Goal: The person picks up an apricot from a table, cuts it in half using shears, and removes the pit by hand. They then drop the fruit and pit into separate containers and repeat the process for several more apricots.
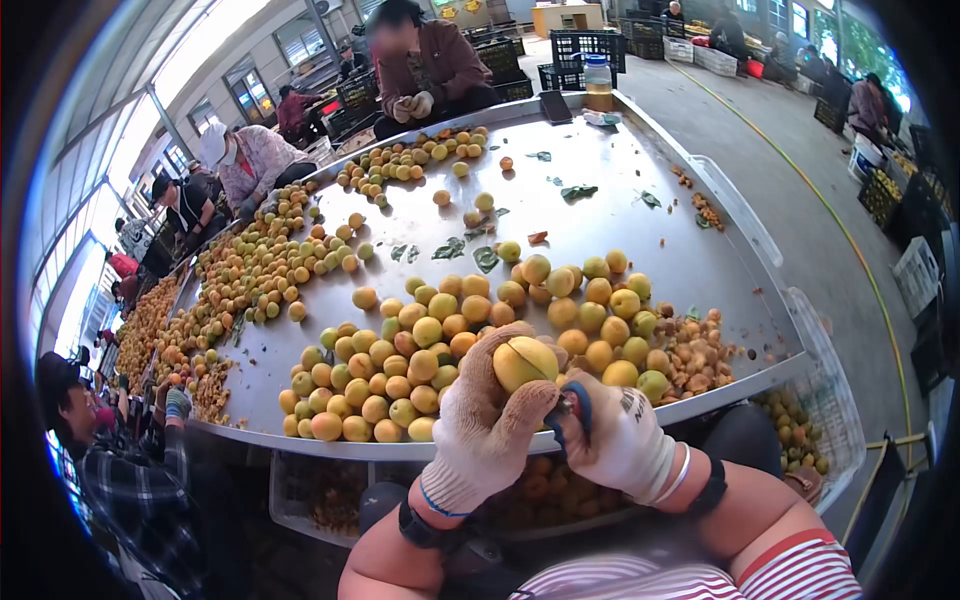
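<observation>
My left hand (487,415), in a white and tan glove, holds a yellow-green apricot (524,364) up over the near edge of the metal table (560,212). A dark line runs across the fruit's skin. Close beside it, my right hand (618,436), also gloved, is closed around a small tool with a dark blue handle (572,412); its tip is hidden at the fruit. Behind both hands lies a pile of yellow and orange apricots (430,332). Brown pits and scraps (697,352) lie right of the pile.
Crates of fruit (800,440) stand below the table's near right side. Another apricot heap (270,250) covers the left side. A jar (598,84) and a phone (556,107) sit at the far edge. One person (445,60) sits opposite; others sit at left.
</observation>
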### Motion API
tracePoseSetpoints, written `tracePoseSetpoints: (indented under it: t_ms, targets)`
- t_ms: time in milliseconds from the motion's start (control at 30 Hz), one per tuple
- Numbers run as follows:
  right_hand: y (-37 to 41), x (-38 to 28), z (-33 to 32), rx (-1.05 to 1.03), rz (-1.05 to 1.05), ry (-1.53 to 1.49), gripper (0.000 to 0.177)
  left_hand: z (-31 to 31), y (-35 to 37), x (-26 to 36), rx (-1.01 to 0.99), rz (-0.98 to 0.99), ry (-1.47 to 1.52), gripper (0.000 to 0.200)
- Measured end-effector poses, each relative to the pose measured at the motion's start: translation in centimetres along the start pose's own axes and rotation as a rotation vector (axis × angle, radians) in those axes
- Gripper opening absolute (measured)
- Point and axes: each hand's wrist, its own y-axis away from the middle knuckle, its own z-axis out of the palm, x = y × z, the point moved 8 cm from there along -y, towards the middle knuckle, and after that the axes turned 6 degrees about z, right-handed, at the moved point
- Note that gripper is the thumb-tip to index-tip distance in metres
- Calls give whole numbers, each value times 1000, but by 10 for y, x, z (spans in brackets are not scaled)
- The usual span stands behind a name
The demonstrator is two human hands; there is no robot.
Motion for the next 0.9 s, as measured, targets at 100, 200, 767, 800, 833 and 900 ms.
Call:
tracePoseSetpoints:
  t_ms: [100, 200, 767, 800, 833, 900]
  targets:
    - [1, 1, -8, 64, -53, 168, 15, 4, -5, 1, 45, 1, 76, 50]
    - [2, 21, 14, -302, 244, -482, 11, -1, -5, 1, 13, 15, -55, 49]
    - [5, -5, -10, 43, -85, 203, 17, 5, -5, 6, -20, 136, -18, 52]
    - [5, -8, -10, 63, -97, 175, 17, 5, -4, 8, -19, 136, -17, 52]
    - [5, -10, -12, 82, -110, 145, 18, 5, -4, 3, -10, 51, 84, 52]
    - [2, 1, -1, -32, -30, -92, 20, 3, -1, -4, 0, -36, 181, 52]
